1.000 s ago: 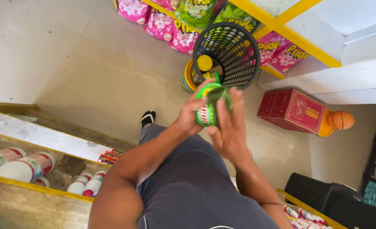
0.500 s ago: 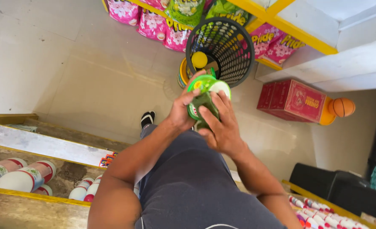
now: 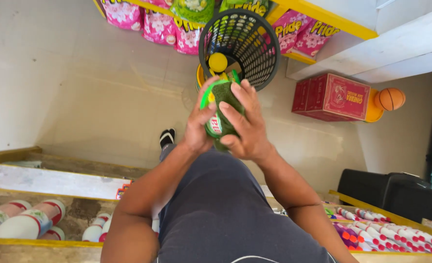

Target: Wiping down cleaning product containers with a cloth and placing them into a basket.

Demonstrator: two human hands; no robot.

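While standing over a pale floor [image 3: 79, 87], looking down past a dark shirt [image 3: 225, 214]. Behind, yellow shelves [image 3: 323, 14] with pink bags [image 3: 157, 24]; at right, a red box [image 3: 337, 97] beside a basketball [image 3: 389, 99]. Below the hands, a black basket [image 3: 255, 44] on the floor, a yellow ball [image 3: 218, 62] at its rim. Chest-high, above the basket: a green pack [image 3: 220, 114], clasped between both hands. Left hand [image 3: 199, 126] wrapped on its left side, right hand [image 3: 245, 129] closed over its front, fingers [image 3: 238, 97] spread.
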